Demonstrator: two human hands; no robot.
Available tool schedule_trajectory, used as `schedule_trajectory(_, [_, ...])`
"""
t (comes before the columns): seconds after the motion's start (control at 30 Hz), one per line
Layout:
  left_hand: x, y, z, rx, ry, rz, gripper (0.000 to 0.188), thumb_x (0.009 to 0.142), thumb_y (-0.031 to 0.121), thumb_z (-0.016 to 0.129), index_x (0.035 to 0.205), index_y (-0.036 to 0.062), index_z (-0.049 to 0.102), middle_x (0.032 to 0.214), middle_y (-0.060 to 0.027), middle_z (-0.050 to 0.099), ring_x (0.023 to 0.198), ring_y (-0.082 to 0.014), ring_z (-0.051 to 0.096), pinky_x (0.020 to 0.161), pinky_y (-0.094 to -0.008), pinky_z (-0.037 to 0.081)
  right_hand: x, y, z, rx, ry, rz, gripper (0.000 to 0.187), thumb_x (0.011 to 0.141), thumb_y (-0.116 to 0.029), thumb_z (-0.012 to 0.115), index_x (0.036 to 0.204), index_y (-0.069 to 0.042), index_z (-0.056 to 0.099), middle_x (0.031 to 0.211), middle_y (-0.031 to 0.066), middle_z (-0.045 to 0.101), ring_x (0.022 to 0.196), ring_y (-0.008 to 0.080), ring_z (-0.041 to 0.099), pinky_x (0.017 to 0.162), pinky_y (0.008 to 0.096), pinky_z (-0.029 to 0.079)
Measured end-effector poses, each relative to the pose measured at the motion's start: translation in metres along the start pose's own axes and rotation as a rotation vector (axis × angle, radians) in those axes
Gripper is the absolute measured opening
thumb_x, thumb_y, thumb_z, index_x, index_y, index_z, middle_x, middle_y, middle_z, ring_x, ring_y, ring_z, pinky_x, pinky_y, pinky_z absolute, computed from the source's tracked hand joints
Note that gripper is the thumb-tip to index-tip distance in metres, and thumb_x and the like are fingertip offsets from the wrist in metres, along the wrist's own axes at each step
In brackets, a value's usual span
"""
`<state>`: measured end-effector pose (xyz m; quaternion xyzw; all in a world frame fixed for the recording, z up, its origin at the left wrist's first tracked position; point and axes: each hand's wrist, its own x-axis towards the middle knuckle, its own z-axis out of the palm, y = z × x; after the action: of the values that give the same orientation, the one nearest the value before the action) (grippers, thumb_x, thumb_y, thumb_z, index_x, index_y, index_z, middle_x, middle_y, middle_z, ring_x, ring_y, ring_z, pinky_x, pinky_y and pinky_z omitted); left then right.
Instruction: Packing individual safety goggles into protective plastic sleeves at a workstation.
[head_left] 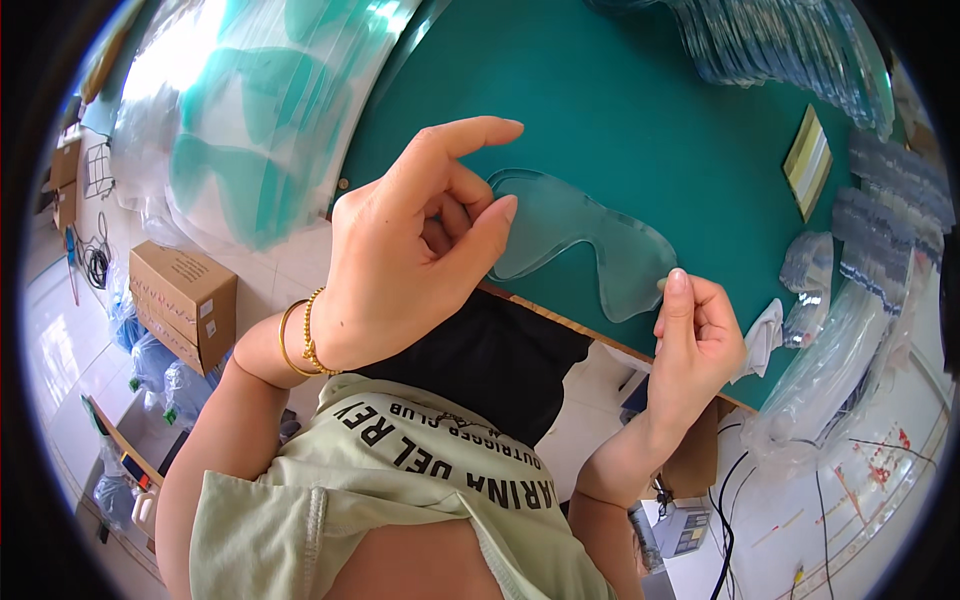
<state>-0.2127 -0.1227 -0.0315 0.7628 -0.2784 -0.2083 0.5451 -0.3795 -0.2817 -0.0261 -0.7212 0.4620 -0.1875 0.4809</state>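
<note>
A clear, see-through goggle lens (560, 215) with a nose notch is held up over the front edge of the green table. My right hand (695, 330) pinches its right end between thumb and fingers. At the lens's left end is my left hand (410, 240), index finger stretched out and apart from the thumb, the other fingers curled inward. The left thumb tip overlaps the lens edge; whether it touches cannot be made out. Gold bracelets (308, 335) circle my left wrist.
Plastic-wrapped lens sheets (240, 140) lie at the left. Stacked clear lenses (770, 50) stand at the far right, with more bundled lenses (890, 220) nearer. A yellowish strip (808, 162) and white cloth (765, 335) lie on the green table (460, 90). A cardboard box (180, 305) is on the floor.
</note>
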Motion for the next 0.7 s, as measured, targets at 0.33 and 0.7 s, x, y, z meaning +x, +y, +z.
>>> schedule_trajectory(0.33, [-0.002, -0.006, 0.001, 0.024, 0.043, 0.003, 0.042, 0.086, -0.004, 0.070, 0.126, 0.0056, 0.061, 0.069, 0.0028, 0.060, 0.053, -0.0030, 0.054, 0.050, -0.0188, 0.043, 0.042, -0.040, -0.035, -0.341, 0.194, -0.164, 0.015, 0.097, -0.019, 0.069, 0.099, -0.004, 0.071, 0.072, -0.0015, 0.062, 0.064, 0.0039, 0.057, 0.055, 0.0212, 0.042])
schedule_trajectory(0.7, [0.001, -0.006, 0.005, 0.016, 0.056, 0.087, 0.040, 0.086, -0.002, 0.069, 0.124, 0.0039, 0.061, 0.066, -0.0012, 0.061, 0.050, -0.0109, 0.055, 0.052, -0.0252, 0.046, 0.222, -0.063, -0.066, -0.997, -0.223, -0.123, 0.074, 0.087, -0.054, 0.073, 0.113, 0.015, 0.063, 0.104, 0.0283, 0.071, 0.104, 0.0349, 0.071, 0.086, 0.0421, 0.052])
